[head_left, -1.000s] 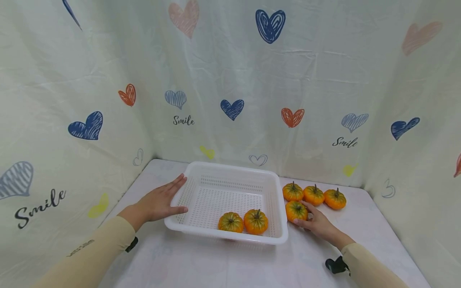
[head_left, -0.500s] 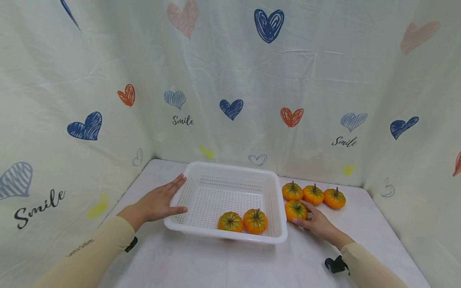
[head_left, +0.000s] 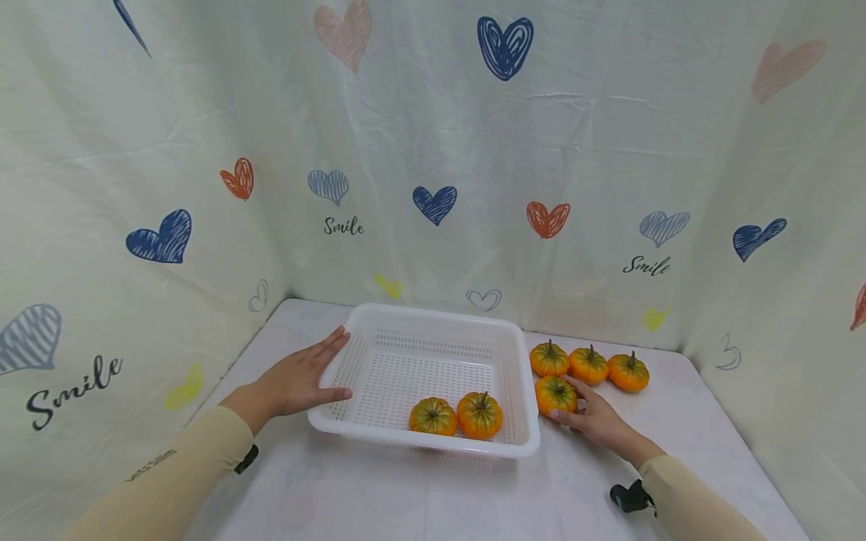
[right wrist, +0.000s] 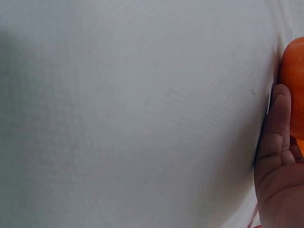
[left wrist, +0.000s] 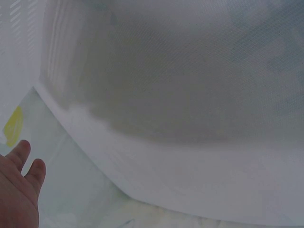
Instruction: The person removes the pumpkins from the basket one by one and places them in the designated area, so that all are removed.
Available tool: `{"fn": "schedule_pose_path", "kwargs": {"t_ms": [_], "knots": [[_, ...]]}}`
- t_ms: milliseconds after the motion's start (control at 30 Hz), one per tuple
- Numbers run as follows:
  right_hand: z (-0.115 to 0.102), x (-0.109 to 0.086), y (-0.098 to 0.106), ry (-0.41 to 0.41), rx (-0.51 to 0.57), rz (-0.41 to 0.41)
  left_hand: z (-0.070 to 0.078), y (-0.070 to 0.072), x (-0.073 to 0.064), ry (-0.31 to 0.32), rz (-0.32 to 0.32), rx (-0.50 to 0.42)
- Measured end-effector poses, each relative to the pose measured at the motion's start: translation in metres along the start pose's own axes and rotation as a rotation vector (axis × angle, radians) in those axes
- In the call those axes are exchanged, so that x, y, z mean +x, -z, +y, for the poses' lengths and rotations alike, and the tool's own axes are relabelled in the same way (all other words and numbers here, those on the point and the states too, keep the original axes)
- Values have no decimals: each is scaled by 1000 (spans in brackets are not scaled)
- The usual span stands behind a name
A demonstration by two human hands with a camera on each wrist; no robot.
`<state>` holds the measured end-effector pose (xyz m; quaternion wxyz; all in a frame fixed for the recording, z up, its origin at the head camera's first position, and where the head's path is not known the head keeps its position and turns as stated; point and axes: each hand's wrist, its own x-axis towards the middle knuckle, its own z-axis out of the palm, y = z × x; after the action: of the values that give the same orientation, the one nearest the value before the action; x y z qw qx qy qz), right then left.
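A white plastic basket with perforated walls stands on the table, two small orange pumpkins lying inside near its front right. My left hand rests at the basket's left rim, fingers and thumb straight and spread. Just right of the basket, my right hand holds another orange pumpkin between thumb and fingers, the pumpkin low at the table. In the right wrist view, the thumb lies along the lower side of this pumpkin. Part of the left hand shows in the left wrist view, below the basket's side.
Behind the held pumpkin, three more pumpkins stand in a row along the table's back right. A white cloth covers the table. Curtains printed with hearts enclose the back and sides.
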<state>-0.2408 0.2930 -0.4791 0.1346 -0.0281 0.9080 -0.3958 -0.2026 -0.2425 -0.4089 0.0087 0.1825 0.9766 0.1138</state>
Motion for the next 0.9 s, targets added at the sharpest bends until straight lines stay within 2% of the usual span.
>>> {"fn": "schedule_pose_path", "kwargs": {"t_ms": [600,900], "knots": [[4,-4,-1,9,-11,10,-1,-2,1,2,-1,2],[7,-13,11,23,-13,0,-3,-4,1,-9,13,-1]]}}
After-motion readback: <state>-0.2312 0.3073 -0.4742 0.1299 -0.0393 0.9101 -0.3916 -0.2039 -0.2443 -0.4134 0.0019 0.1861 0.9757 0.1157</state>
